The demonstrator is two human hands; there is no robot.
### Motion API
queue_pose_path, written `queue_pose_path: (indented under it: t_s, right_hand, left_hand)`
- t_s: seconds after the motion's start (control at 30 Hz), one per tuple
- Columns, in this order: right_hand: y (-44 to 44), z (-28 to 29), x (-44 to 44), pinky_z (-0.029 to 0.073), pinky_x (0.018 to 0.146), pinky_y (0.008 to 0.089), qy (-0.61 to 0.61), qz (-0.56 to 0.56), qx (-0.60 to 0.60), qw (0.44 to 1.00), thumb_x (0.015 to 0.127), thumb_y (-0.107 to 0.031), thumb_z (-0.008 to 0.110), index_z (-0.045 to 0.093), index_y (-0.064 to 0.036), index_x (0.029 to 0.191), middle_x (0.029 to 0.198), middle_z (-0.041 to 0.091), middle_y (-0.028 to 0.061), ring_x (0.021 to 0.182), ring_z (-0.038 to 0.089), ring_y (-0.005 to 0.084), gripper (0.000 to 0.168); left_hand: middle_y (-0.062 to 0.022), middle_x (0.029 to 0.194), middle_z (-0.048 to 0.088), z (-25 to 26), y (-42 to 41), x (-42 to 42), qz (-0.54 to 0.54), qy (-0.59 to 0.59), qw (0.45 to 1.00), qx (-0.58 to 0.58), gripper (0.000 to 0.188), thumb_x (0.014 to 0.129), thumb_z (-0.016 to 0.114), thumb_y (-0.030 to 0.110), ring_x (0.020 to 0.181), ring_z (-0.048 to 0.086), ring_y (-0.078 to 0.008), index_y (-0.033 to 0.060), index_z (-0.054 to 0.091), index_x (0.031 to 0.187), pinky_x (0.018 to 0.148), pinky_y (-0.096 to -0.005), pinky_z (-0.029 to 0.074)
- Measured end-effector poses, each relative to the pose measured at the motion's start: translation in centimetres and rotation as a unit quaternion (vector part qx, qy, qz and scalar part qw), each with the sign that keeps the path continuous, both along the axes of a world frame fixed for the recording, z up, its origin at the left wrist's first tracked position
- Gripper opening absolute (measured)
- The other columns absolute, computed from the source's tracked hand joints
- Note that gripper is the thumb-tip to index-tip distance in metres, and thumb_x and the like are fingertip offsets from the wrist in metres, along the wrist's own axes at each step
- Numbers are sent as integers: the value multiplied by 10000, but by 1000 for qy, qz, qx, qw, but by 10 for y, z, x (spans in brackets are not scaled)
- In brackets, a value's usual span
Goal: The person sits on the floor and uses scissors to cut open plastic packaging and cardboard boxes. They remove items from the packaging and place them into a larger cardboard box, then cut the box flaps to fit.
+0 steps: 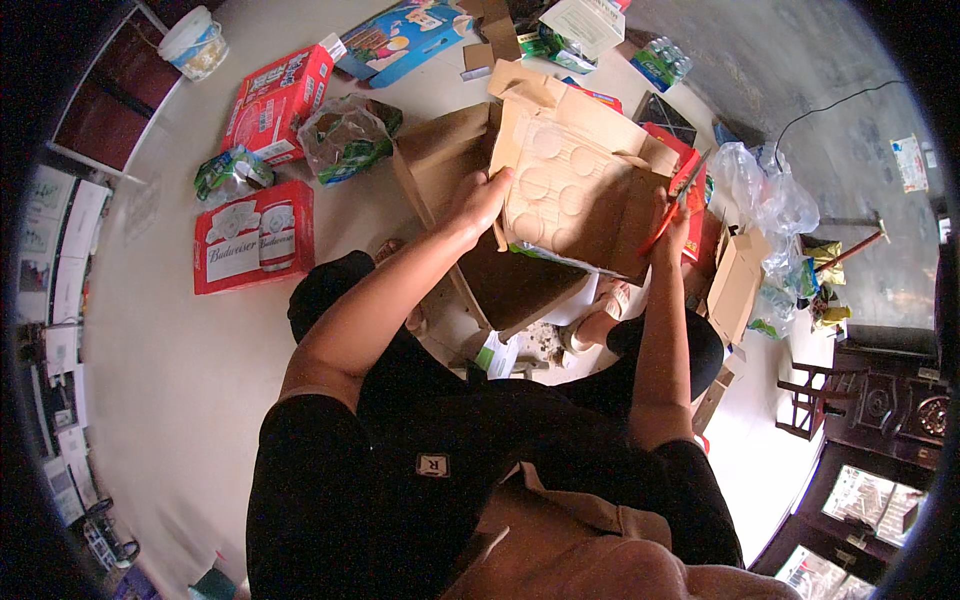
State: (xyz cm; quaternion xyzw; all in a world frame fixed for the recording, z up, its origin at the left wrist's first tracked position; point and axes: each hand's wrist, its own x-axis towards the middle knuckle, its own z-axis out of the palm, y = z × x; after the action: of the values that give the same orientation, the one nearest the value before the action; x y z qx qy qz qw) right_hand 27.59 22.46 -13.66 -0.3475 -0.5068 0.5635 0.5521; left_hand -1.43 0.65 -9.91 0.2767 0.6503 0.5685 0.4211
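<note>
An opened brown cardboard box piece (pixel 555 176) with round can imprints on its inner face is held up in front of me. My left hand (pixel 487 199) grips its left edge, thumb on the inner face. At its right edge, my right hand (pixel 673 225) holds scissors (pixel 670 210) with orange-red handles, the blades pointing up and away; these fingers also rest at the cardboard's edge. Beneath the piece stands a larger open brown carton (pixel 487 277) between my legs, its inside partly hidden.
Red Budweiser carton (pixel 255 238), red box (pixel 277 105) and crumpled plastic wrap (pixel 349 135) lie at left. Farther off are a blue carton (pixel 405 37) and a white bucket (pixel 193 43). Clear plastic bags (pixel 772 195) and a cardboard piece (pixel 735 281) lie at right. A wooden chair (pixel 814 397) stands beyond.
</note>
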Motion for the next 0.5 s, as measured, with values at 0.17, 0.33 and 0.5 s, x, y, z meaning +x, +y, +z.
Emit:
queue_pose_path:
  t_s: [0.17,0.33,0.5]
  right_hand:
    - [-32,103,-6,474,962,412,178,-73,-16,981,979,-306,422,477,8,1176,1181,561,213,1050,591,311,374]
    - [-130,119,-58,471,880,350,-90,192,-37,976,907,-199,523,500,-45,1223,1104,587,100,995,587,234,353]
    - [-201,99,-132,488,714,304,-313,138,155,927,806,-16,656,508,-23,1153,915,624,138,855,619,170,377]
  left_hand:
    - [-128,1213,576,47,-7,10,61,-57,997,4,504,955,455,387,1108,542,-213,-15,513,1254,958,-337,401]
    - [-131,1302,513,7,3,2,78,-12,997,1,514,980,401,387,1200,472,-210,-9,464,1302,1014,-343,349]
    - [-166,1266,522,23,9,5,25,27,996,-78,498,994,365,354,1152,502,-232,-42,467,1278,985,-350,372]
